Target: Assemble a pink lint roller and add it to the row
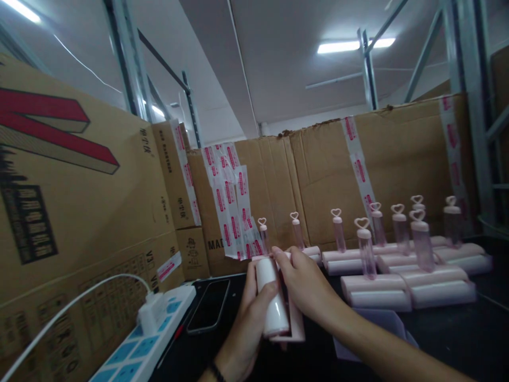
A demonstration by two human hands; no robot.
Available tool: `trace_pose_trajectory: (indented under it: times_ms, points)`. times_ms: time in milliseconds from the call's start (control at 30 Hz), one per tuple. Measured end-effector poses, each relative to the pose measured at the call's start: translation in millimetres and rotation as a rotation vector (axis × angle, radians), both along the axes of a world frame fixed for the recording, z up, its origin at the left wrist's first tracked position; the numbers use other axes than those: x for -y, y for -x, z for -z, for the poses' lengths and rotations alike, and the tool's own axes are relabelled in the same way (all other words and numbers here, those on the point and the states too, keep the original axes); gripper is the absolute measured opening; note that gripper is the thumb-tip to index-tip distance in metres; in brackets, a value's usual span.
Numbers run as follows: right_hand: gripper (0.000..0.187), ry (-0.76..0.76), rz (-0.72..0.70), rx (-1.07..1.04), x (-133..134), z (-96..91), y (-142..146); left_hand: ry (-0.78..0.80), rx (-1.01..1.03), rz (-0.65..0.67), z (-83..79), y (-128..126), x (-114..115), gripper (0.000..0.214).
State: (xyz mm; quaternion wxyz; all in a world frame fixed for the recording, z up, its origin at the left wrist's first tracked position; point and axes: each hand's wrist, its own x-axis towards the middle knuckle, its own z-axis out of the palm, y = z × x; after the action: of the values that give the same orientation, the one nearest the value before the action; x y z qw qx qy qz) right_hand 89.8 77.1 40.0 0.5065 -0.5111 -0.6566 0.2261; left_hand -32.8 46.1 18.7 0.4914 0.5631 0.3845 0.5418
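Both hands are on one pale pink lint roller (295,318) with a white roll (274,297), held slanting in front of me. My left hand (250,313) wraps round the white roll from the left, its thumb lying across it. From the right, my right hand (304,286) grips the upper end of the pink frame, and its fingers hide part of that end. Behind and to the right stand several similar lint rollers (374,292), each with a clear pink handle pointing up and a heart-shaped loop on top.
A white power strip (178,297) with a plugged-in charger (150,313) and cable is at the left, beside a dark phone (209,306). A translucent purplish piece (369,323) lies under my right forearm. Cardboard walls (270,175) enclose the black table at the back and left.
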Motion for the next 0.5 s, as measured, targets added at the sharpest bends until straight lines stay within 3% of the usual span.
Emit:
trace_pose_trajectory:
  times_ms: [200,500]
  points:
    - [0.032,-0.017,0.032,0.007,7.9,-2.0,-2.2,-0.016,-0.046,0.095,-0.5,2.9,2.0,0.051]
    - [0.033,-0.033,0.037,-0.052,3.8,2.9,-2.0,-0.031,-0.107,0.122,0.5,5.3,1.0,0.07]
